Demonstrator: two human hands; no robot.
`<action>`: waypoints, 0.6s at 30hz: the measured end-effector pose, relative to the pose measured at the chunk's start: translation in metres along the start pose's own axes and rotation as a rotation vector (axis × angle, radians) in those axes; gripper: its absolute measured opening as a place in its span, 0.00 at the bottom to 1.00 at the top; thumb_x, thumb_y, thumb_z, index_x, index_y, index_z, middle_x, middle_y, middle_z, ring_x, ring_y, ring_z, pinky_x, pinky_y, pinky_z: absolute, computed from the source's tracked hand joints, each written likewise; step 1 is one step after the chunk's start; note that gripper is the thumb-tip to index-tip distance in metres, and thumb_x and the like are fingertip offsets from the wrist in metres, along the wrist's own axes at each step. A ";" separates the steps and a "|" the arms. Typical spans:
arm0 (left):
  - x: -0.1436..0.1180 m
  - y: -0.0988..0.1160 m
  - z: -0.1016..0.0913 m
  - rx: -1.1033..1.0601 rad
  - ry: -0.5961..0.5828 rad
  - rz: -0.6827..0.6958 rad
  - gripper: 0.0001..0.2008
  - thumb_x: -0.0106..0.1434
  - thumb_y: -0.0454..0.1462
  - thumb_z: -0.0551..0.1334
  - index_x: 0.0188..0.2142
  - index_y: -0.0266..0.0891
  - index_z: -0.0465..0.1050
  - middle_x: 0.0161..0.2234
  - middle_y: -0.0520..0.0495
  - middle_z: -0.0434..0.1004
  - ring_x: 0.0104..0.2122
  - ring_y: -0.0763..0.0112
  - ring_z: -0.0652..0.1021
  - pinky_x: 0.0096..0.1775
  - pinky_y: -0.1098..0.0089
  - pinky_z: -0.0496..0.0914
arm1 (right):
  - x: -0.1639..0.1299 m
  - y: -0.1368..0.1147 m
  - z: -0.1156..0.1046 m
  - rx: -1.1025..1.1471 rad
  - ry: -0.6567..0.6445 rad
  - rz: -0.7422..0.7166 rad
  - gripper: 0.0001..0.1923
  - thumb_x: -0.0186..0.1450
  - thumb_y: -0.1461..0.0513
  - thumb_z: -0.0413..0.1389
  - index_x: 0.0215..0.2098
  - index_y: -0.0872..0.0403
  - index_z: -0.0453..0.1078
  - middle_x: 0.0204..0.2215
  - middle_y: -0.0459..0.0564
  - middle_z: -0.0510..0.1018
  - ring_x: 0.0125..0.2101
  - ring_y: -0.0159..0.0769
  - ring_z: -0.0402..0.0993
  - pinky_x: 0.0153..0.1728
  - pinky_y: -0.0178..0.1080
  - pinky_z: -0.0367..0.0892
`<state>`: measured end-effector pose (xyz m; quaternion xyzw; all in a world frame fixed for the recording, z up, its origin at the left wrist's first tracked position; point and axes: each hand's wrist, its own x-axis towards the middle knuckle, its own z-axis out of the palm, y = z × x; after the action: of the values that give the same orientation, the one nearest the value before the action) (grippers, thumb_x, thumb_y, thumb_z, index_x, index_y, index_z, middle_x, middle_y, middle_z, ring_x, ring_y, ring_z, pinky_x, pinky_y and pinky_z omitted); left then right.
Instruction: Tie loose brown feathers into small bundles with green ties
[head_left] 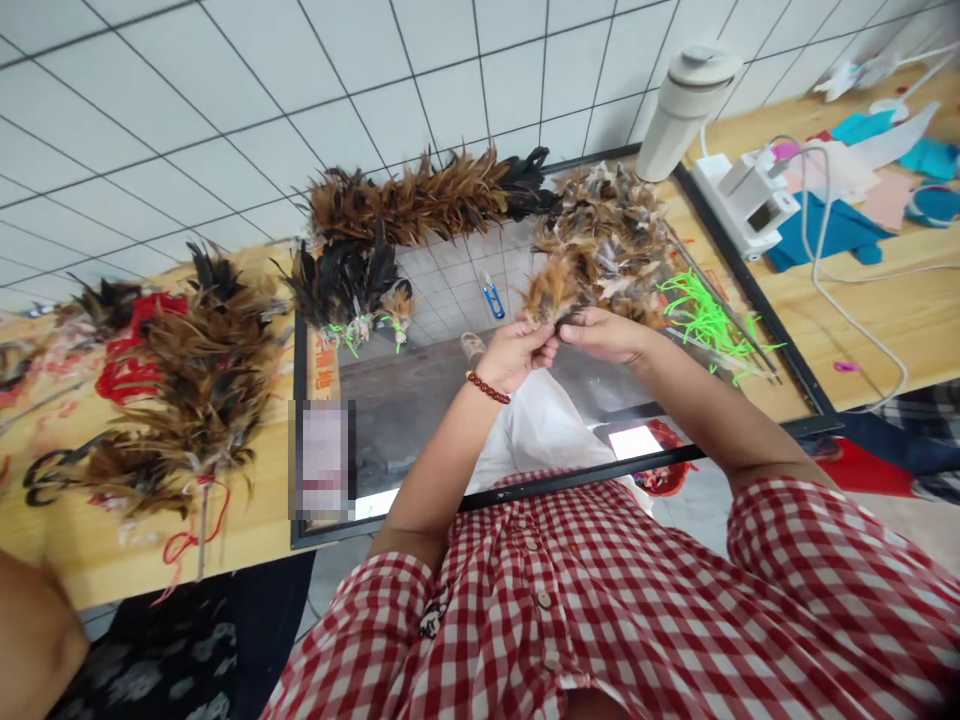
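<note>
Tawny, fluffy plumes up front: a small feather tuft point(551, 285) stands above the fingertips, over the glossy panel point(442, 385). The left hand point(517, 352) has its base pinched narrow between thumb and curled fingers. In from the other side comes the right hand point(600, 335), fingers drawn together at that same base; exactly what sits between those tips, I cannot tell. The forearms angle inward and the fingertips almost meet, a dark-red beaded bracelet point(489, 387) around the left wrist.

Just beyond, mottled, downy feathers heap up in a loose pile point(615, 235). Limp neon-green strands point(705, 318) sprawl to the right, while blue snips point(493, 299) lie on the shine to the left. Further left, glossy black bunches point(349, 285) show green at their bases, and a bushy brown garland point(412, 200) runs along the back edge.

Now the writing: orange characters on a strip point(322, 370) inside the black frame, too soft to read, and a pixelated patch point(324, 460) below them. Out on the pale wood, a big feather spray point(214, 370) carries red cord at its stick; opposite, a smooth, off-white tumbler point(686, 115) stands by the tiled wall.
</note>
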<state>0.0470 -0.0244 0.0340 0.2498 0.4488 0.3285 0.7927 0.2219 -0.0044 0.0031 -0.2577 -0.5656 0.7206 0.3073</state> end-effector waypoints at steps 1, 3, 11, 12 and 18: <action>-0.001 0.000 -0.004 0.015 -0.021 -0.038 0.15 0.66 0.29 0.68 0.23 0.32 0.72 0.17 0.53 0.74 0.16 0.82 0.73 0.20 0.80 0.66 | 0.000 0.000 0.000 0.040 -0.023 0.015 0.24 0.59 0.42 0.71 0.33 0.55 0.80 0.30 0.48 0.84 0.33 0.35 0.81 0.44 0.41 0.77; -0.002 0.000 -0.010 0.028 -0.066 -0.085 0.13 0.66 0.27 0.69 0.24 0.32 0.73 0.18 0.53 0.75 0.16 0.81 0.74 0.20 0.81 0.66 | 0.001 -0.002 -0.001 0.098 -0.042 0.028 0.21 0.56 0.47 0.75 0.36 0.54 0.81 0.33 0.49 0.85 0.33 0.35 0.81 0.43 0.40 0.78; -0.002 0.001 -0.018 0.117 -0.166 -0.149 0.10 0.69 0.25 0.63 0.30 0.28 0.79 0.18 0.51 0.75 0.15 0.80 0.74 0.19 0.79 0.66 | 0.004 -0.008 -0.002 0.055 0.130 0.023 0.22 0.49 0.52 0.79 0.35 0.55 0.81 0.31 0.47 0.84 0.31 0.31 0.79 0.35 0.35 0.76; -0.001 0.001 -0.019 0.115 -0.173 -0.138 0.09 0.68 0.25 0.64 0.30 0.28 0.79 0.18 0.51 0.75 0.16 0.80 0.73 0.19 0.79 0.66 | 0.005 -0.009 -0.002 0.032 0.156 0.021 0.22 0.48 0.53 0.80 0.34 0.54 0.80 0.28 0.45 0.83 0.28 0.30 0.78 0.33 0.35 0.76; 0.007 -0.019 -0.018 -0.160 -0.003 0.207 0.10 0.55 0.28 0.76 0.34 0.36 0.79 0.26 0.56 0.80 0.25 0.82 0.78 0.32 0.78 0.73 | 0.015 -0.011 0.015 0.070 0.605 -0.202 0.26 0.43 0.47 0.80 0.28 0.51 0.76 0.24 0.41 0.77 0.26 0.29 0.71 0.28 0.34 0.70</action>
<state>0.0397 -0.0301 0.0083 0.2314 0.3916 0.4430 0.7725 0.2028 -0.0011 0.0173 -0.3921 -0.4460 0.5961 0.5404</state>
